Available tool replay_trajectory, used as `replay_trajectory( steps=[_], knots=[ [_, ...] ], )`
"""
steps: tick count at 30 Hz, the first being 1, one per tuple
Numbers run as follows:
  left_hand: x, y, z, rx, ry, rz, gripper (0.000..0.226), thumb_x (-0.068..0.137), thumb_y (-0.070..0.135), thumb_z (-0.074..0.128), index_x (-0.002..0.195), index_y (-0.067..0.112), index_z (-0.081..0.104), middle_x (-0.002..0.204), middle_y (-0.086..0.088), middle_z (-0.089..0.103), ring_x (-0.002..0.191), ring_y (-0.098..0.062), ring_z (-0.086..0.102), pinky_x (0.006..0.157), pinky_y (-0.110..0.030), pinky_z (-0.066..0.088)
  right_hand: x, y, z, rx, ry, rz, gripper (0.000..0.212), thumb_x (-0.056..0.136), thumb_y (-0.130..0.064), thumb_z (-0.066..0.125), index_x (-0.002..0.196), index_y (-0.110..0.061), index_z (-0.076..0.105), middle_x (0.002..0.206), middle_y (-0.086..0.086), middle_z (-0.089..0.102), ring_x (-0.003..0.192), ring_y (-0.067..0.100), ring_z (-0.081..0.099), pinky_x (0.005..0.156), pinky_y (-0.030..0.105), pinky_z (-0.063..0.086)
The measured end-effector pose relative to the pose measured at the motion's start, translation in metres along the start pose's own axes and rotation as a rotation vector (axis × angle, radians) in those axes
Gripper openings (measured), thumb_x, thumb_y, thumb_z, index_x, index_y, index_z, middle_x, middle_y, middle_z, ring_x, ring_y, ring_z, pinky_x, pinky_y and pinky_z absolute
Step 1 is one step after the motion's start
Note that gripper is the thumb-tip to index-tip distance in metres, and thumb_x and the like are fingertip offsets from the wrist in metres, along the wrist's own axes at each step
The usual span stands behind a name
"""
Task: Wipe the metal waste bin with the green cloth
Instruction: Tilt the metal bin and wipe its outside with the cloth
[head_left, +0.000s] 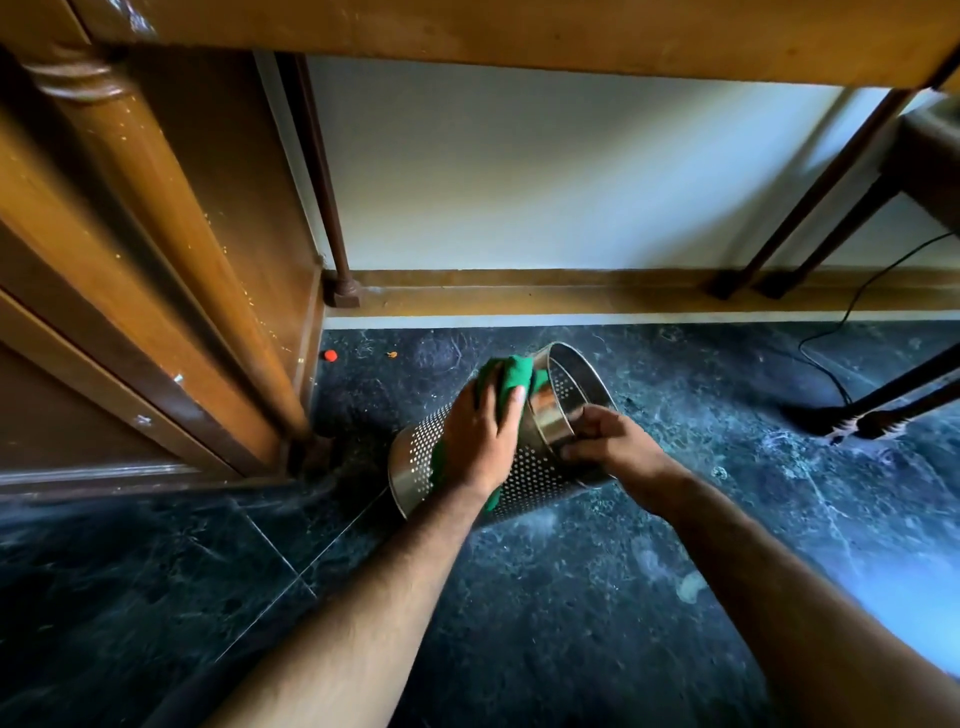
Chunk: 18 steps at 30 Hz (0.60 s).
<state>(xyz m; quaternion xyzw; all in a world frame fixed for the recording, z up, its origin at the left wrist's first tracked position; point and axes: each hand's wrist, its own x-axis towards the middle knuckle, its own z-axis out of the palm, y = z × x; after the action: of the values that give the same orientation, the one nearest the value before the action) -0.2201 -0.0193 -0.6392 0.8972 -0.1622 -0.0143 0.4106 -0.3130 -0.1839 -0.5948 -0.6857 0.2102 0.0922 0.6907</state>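
The metal waste bin (535, 470), a perforated steel cylinder, is tilted on its side over the dark marble floor, its open mouth pointing up and to the right. My left hand (480, 441) presses the green cloth (511, 376) flat against the bin's upper side, near the shiny rim band. The cloth sticks out past my fingertips and also shows below my wrist. My right hand (610, 441) grips the bin's rim at the near edge of the mouth, with fingers curled over it.
A wooden cabinet (156, 291) stands close on the left. A table top (519, 36) hangs overhead, with thin legs (810, 197) at the back right. A black cable (831, 332) trails on the floor (571, 597) to the right. A small red bit (330, 355) lies near the skirting.
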Motion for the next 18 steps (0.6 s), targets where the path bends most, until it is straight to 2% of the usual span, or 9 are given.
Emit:
replay_trajectory(
  steps=[3,5,6,8,11,13,14,16,18],
  knots=[
    [-0.007,-0.043,0.000,0.036,-0.039,-0.062,0.053,0.099,0.051,0.043,0.144,0.023,0.050,0.133,-0.014,0.060,0.114,-0.031,0.062,0.093,-0.040,0.052,0.016,-0.005,0.005,0.084,0.184,0.019,0.040,0.080,-0.026,0.079,0.118,-0.020,0.069,0.111,0.008,0.077,0.093,0.030,0.075,0.084,0.051,0.060],
    [-0.008,-0.066,-0.001,0.122,-0.018,-0.082,0.050,0.100,0.044,0.048,0.141,0.017,0.055,0.129,-0.019,0.064,0.113,-0.037,0.061,0.097,-0.040,0.048,0.021,-0.008,0.009,0.161,0.290,0.050,0.037,0.086,-0.023,0.075,0.122,-0.021,0.068,0.107,0.003,0.078,0.081,0.025,0.078,0.068,0.043,0.063],
    [-0.006,-0.070,-0.003,0.118,-0.029,-0.150,0.049,0.100,0.045,0.047,0.138,0.015,0.057,0.128,-0.022,0.065,0.114,-0.039,0.061,0.098,-0.041,0.047,0.021,-0.009,0.011,0.186,0.276,0.060,0.028,0.087,-0.021,0.074,0.115,-0.022,0.069,0.100,0.002,0.079,0.073,0.021,0.077,0.060,0.036,0.061],
    [0.006,-0.068,-0.004,0.121,-0.080,-0.331,0.053,0.100,0.051,0.040,0.129,0.013,0.061,0.125,-0.023,0.066,0.113,-0.040,0.063,0.094,-0.041,0.048,0.016,-0.008,0.014,0.157,0.183,0.024,0.017,0.089,-0.017,0.070,0.106,-0.019,0.074,0.090,0.004,0.080,0.069,0.019,0.076,0.056,0.029,0.058],
    [0.026,-0.035,-0.004,0.057,-0.115,-0.396,0.057,0.100,0.056,0.033,0.124,0.015,0.064,0.109,-0.015,0.071,0.091,-0.031,0.069,0.071,-0.032,0.054,0.001,0.000,0.017,0.066,0.090,-0.071,0.015,0.091,-0.011,0.068,0.097,-0.021,0.078,0.091,0.002,0.081,0.079,0.016,0.075,0.064,0.024,0.058],
    [0.030,-0.001,-0.005,-0.104,-0.035,-0.269,0.051,0.100,0.056,0.036,0.121,0.019,0.065,0.091,0.000,0.069,0.065,-0.011,0.065,0.047,-0.023,0.047,-0.007,0.010,0.016,0.040,0.058,-0.110,0.019,0.091,-0.004,0.067,0.101,-0.018,0.078,0.095,0.001,0.080,0.085,0.013,0.074,0.072,0.024,0.059],
    [0.030,0.013,-0.005,-0.144,-0.003,-0.191,0.050,0.099,0.058,0.036,0.121,0.022,0.064,0.090,0.002,0.068,0.062,-0.008,0.064,0.042,-0.023,0.046,-0.010,0.014,0.015,0.034,0.048,-0.119,0.022,0.090,0.001,0.066,0.103,-0.014,0.076,0.096,0.001,0.080,0.086,0.012,0.073,0.075,0.024,0.058],
    [0.022,0.030,-0.001,-0.116,0.004,-0.083,0.055,0.096,0.065,0.031,0.125,0.027,0.059,0.105,-0.002,0.068,0.077,-0.011,0.067,0.052,-0.031,0.056,-0.014,0.022,0.009,0.005,0.022,-0.116,0.025,0.087,0.011,0.065,0.105,-0.006,0.073,0.095,0.003,0.079,0.087,0.012,0.073,0.078,0.025,0.057],
    [0.005,0.028,0.006,-0.002,0.039,0.003,0.060,0.096,0.064,0.033,0.134,0.025,0.057,0.124,-0.007,0.063,0.100,-0.021,0.064,0.077,-0.041,0.057,-0.016,0.023,0.006,0.016,-0.008,-0.089,0.030,0.083,0.015,0.066,0.100,-0.009,0.071,0.093,0.001,0.079,0.085,0.014,0.073,0.075,0.028,0.058]
  ],
)
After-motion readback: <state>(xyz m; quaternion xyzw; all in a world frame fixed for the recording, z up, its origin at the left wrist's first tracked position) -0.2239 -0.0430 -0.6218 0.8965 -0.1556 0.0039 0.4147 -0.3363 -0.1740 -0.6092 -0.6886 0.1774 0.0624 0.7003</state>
